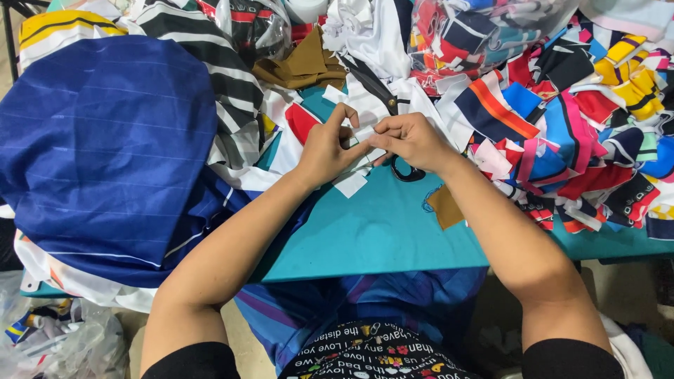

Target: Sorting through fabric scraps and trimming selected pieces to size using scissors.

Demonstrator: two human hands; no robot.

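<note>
A teal table (372,238) fills the middle of the head view, crowded on nearly every side with cloth. At its centre lies the work: a small white fabric piece (363,133), pinched between both hands just above the bare teal surface. The left hand (324,151) is closed narrowly on the piece's left edge, thumb and forefinger raised in a pinch; the right hand (414,140) is curled over its right side, fingers folded down onto it, so both hands hold the same scrap. A second white scrap (350,184) lies flat on the table just below the left wrist. Black scissors (382,95) rest touching the far side of the hands, blades pointing away, one handle loop showing under the right wrist. A small brown patch (445,206) lies near the right forearm. Further out, a large blue cloth (105,154) mounds on the left, a pile of coloured scraps (583,119) spreads on the right, and brown folded fabric (302,67) sits at the far edge. Judged from the grip, the handling goes best with the piece kept taut between the two pinches and edges aligned, with the scissors within easy reach.
</note>
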